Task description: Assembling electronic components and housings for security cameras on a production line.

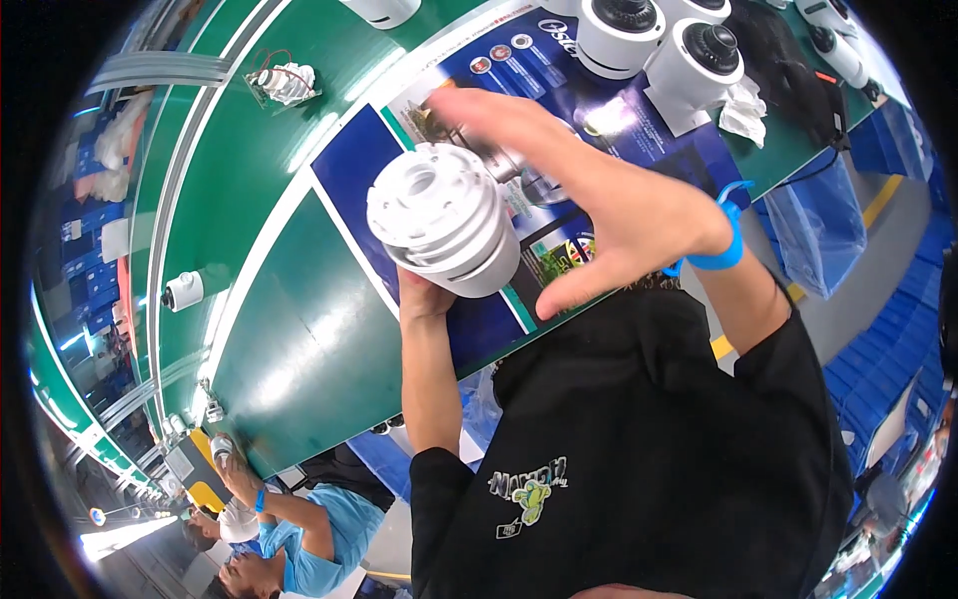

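Observation:
A white round camera housing (446, 215), its ringed, notched end facing up, is held a little above the printed sheet. My left hand (424, 298) is closed around its lower side, with most of the fingers hidden behind it. To the right of the housing, my right hand (609, 200) is open and holds nothing. Its thumb is spread away from the other fingers, whose tips are blurred. A blue band (720, 255) circles that wrist. Beneath both hands lies a large, mostly blue printed sheet (349, 165).
Several white dome cameras (696, 62) with black lenses stand at the far right, beside crumpled white wrapping (743, 112). A small wired part (284, 82) and a small white camera (184, 291) rest on the green table (289, 369). Two co-workers (309, 534) are at the lower left.

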Tool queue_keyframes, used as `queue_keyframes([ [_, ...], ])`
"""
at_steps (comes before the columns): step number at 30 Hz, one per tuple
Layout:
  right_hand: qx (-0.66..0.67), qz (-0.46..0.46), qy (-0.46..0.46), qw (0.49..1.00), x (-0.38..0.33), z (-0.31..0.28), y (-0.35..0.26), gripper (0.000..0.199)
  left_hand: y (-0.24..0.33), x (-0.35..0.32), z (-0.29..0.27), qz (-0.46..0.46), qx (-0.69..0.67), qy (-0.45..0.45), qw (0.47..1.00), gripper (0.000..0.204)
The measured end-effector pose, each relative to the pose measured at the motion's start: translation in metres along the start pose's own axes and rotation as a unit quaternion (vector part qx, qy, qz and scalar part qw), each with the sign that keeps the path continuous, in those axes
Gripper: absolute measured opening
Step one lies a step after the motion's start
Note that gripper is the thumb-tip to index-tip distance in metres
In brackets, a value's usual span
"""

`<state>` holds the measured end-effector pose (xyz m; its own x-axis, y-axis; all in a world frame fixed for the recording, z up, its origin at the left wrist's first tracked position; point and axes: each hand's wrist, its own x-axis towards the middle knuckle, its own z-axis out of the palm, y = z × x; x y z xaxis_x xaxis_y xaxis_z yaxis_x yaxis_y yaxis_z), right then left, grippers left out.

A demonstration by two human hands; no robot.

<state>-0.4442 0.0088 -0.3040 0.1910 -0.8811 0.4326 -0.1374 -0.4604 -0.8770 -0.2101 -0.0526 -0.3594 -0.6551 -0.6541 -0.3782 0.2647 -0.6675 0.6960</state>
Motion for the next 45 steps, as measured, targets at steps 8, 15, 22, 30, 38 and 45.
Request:
queue_keyframes([
  [8, 0.212, 0.171, 0.149, 0.95, -0.018, 0.073, 0.031, 0.095, 0.013, 0.004, 0.002, 0.131, 0.395, 0.112, 0.902, 0.084],
  [15, 0.045, 0.128, 0.203, 0.97, -0.02, 0.074, 0.06, 0.089, 0.108, 0.04, 0.097, 0.231, 0.743, -0.13, 0.614, 0.067],
  [22, 0.03, 0.115, 0.248, 0.962, -0.019, 0.08, 0.059, 0.092, 0.077, 0.048, 0.078, 0.304, 0.663, -0.09, 0.678, 0.032],
  [30, 0.003, 0.125, 0.27, 0.955, -0.024, 0.073, 0.058, 0.094, 0.079, 0.053, 0.096, 0.329, 0.708, -0.093, 0.618, 0.037],
  [38, 0.013, 0.094, 0.265, 0.96, -0.023, 0.071, 0.058, 0.091, 0.072, 0.048, 0.095, 0.306, 0.739, -0.152, 0.581, 0.041],
  [45, 0.006, 0.119, 0.262, 0.958, -0.026, 0.072, 0.057, 0.092, 0.065, 0.05, 0.094, 0.345, 0.685, -0.081, 0.637, 0.038],
])
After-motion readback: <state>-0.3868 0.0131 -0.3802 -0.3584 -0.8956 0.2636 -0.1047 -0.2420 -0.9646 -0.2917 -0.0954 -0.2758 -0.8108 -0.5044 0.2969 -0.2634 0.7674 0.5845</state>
